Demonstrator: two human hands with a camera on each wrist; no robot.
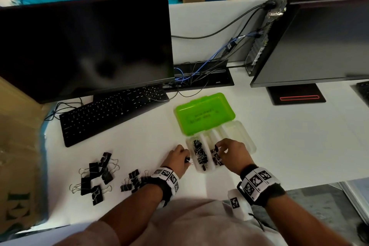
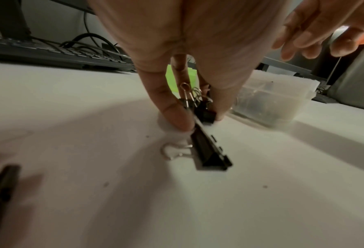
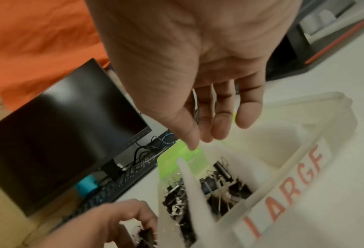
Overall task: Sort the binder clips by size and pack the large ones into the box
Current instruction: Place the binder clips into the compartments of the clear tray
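A clear compartment box (image 1: pixel 248 142) with an open green lid (image 1: pixel 203 116) lies on the white desk. Small black binder clips (image 1: pixel 199 154) fill its two left compartments; one divider reads "LARGE" (image 3: pixel 293 182). My right hand (image 1: pixel 220 149) hovers over the second compartment; its fingers (image 3: pixel 221 124) are loosely straight and hold nothing. My left hand (image 2: pixel 200 117) rests on the desk just left of the box, pinching a few small clips (image 2: pixel 198 104). A longer black clip (image 2: pixel 210 151) lies on the desk against its thumb. Large clips (image 1: pixel 95 177) are piled at the far left, medium ones (image 1: pixel 132 181) nearer my left wrist.
A black keyboard (image 1: pixel 111 114) and a dark monitor (image 1: pixel 85 46) stand behind the piles. A second monitor (image 1: pixel 319 42) with its stand is at the back right, cables (image 1: pixel 199 74) between them. The desk's front edge runs just below my wrists.
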